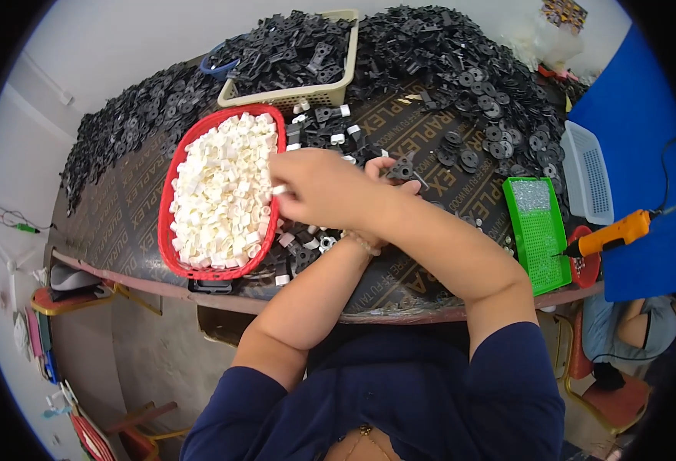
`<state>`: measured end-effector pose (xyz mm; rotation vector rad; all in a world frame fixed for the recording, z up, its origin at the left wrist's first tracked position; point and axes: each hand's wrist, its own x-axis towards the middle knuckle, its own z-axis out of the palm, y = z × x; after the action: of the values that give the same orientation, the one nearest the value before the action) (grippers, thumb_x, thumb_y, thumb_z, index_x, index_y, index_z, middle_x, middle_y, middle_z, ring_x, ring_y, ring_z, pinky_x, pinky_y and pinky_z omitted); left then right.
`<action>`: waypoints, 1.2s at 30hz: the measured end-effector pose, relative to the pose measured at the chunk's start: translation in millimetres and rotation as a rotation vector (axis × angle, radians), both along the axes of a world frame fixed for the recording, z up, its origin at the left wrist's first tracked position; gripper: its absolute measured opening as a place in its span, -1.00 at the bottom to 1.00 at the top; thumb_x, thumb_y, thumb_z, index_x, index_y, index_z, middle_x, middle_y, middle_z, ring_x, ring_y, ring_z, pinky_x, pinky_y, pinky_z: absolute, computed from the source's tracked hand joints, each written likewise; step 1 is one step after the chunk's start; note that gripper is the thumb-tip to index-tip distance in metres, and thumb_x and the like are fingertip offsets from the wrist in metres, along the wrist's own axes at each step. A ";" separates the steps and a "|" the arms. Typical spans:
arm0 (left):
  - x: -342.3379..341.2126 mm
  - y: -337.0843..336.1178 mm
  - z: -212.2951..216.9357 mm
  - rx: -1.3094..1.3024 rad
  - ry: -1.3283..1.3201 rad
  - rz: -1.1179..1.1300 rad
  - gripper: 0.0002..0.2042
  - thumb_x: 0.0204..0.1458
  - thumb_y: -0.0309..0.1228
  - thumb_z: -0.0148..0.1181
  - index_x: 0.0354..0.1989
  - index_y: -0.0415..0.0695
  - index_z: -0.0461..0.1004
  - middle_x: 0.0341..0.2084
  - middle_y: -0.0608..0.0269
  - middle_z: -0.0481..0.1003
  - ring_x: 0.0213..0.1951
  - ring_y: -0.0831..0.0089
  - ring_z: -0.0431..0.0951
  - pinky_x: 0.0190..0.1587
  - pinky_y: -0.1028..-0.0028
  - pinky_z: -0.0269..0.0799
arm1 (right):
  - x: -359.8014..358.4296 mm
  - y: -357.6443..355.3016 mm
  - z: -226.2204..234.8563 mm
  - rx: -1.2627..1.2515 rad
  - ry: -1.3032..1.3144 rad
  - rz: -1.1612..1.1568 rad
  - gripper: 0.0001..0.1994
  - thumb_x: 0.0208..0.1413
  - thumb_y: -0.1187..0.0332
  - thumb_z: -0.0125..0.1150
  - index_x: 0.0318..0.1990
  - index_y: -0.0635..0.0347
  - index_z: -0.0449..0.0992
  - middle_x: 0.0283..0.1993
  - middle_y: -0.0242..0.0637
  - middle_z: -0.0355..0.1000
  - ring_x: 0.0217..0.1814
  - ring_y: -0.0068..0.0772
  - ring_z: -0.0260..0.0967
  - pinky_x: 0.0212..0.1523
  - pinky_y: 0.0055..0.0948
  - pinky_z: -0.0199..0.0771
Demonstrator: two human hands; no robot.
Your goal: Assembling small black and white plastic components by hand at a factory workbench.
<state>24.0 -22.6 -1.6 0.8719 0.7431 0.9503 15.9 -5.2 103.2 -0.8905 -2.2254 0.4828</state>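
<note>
Black plastic part [404,170]: sits over the table [123,192] in the left hand [410,187], apparently pinched, though too hidden behind the right forearm [445,246] to tell the exact hold. Shows no clear white tip, so looks unfinished. With the right hand [313,184] at the right rim of the red basket [215,273], grips a small white piece [280,190]. Seems done only for the scatter of white-tipped black parts [328,114] just beside the basket. Judging by the loose black heap [445,46], the loaded beige basket [288,98] and the full red one, seems to have plenty left.
</note>
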 end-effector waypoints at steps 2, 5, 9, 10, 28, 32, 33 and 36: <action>-11.1 5.4 -14.4 0.394 -0.702 -0.037 -0.59 0.22 -0.51 0.12 0.22 -0.08 0.20 0.00 0.14 0.44 -0.05 0.44 0.51 -0.08 0.35 0.55 | 38.8 -19.2 5.3 0.063 0.186 -0.117 -0.80 -0.03 0.45 0.22 -0.20 0.22 0.49 -0.30 -0.19 0.49 -0.31 -0.23 0.49 -0.28 -0.34 0.51; -5.9 3.1 14.7 0.251 -0.245 0.126 -0.48 0.16 -0.54 0.19 0.29 -0.11 0.21 -0.01 0.27 0.46 -0.07 0.52 0.51 -0.11 0.50 0.48 | 107.6 -43.6 -2.5 -0.170 0.512 -0.403 -0.83 0.12 0.50 0.21 -0.13 0.26 0.48 -0.27 -0.36 0.49 -0.28 -0.56 0.46 -0.26 -0.53 0.47; -10.7 4.4 7.7 0.147 -0.260 0.175 -0.48 0.08 -0.57 0.29 0.22 -0.16 0.26 -0.15 0.33 0.53 -0.17 0.59 0.53 -0.22 0.59 0.43 | 156.7 -56.9 -39.0 -0.526 0.696 -0.474 -0.84 0.17 0.52 0.19 -0.10 0.29 0.47 -0.23 -0.37 0.49 -0.25 -0.62 0.46 -0.23 -0.60 0.46; -10.5 5.0 5.6 0.143 -0.257 0.193 -0.49 0.09 -0.57 0.29 0.21 -0.16 0.26 -0.16 0.33 0.53 -0.18 0.59 0.53 -0.22 0.59 0.43 | 156.4 -59.4 -47.8 -0.613 0.744 -0.466 -0.81 0.16 0.52 0.21 -0.07 0.30 0.47 -0.23 -0.35 0.49 -0.26 -0.58 0.47 -0.23 -0.59 0.48; -16.9 6.2 5.9 0.226 -0.141 0.028 -0.54 0.14 -0.57 0.23 0.19 -0.11 0.23 -0.14 0.25 0.53 -0.18 0.49 0.56 -0.11 0.48 0.49 | 156.9 -59.9 -76.4 -0.723 0.897 -0.335 -0.63 0.10 0.51 0.33 0.07 0.37 0.45 -0.06 -0.14 0.52 -0.11 -0.41 0.51 -0.03 -0.42 0.53; -18.1 -0.5 19.2 -0.077 -0.440 -0.253 -0.43 0.13 -0.45 0.31 0.29 0.00 0.19 -0.24 0.30 0.55 -0.17 0.53 0.55 -0.08 0.46 0.50 | 154.1 -58.7 -74.0 -0.451 0.904 -0.228 -0.10 -0.09 0.29 0.52 0.40 0.29 0.14 0.32 -0.18 0.28 0.37 -0.28 0.20 0.41 -0.23 0.07; -15.8 -4.3 17.9 -0.087 -0.435 -0.232 -0.47 0.18 -0.34 0.25 0.30 -0.01 0.19 -0.22 0.29 0.54 -0.15 0.52 0.54 -0.07 0.44 0.50 | 154.8 -58.2 -74.0 -0.472 0.860 -0.185 -0.11 -0.11 0.30 0.53 0.39 0.29 0.16 0.32 -0.17 0.29 0.35 -0.30 0.23 0.40 -0.25 0.10; -12.6 -4.6 16.0 -0.169 -0.508 -0.228 -0.53 0.27 -0.10 0.07 0.26 -0.02 0.21 -0.16 0.27 0.52 -0.11 0.49 0.54 -0.03 0.40 0.49 | 147.9 -53.5 -64.0 -0.513 0.797 -0.150 -0.16 -0.12 0.35 0.53 0.33 0.32 0.22 0.24 -0.16 0.36 0.27 -0.34 0.32 0.35 -0.30 0.20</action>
<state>11.5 -27.2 14.4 0.5200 0.2742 0.8423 163.8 -58.7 39.2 -0.8921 -1.3141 1.1371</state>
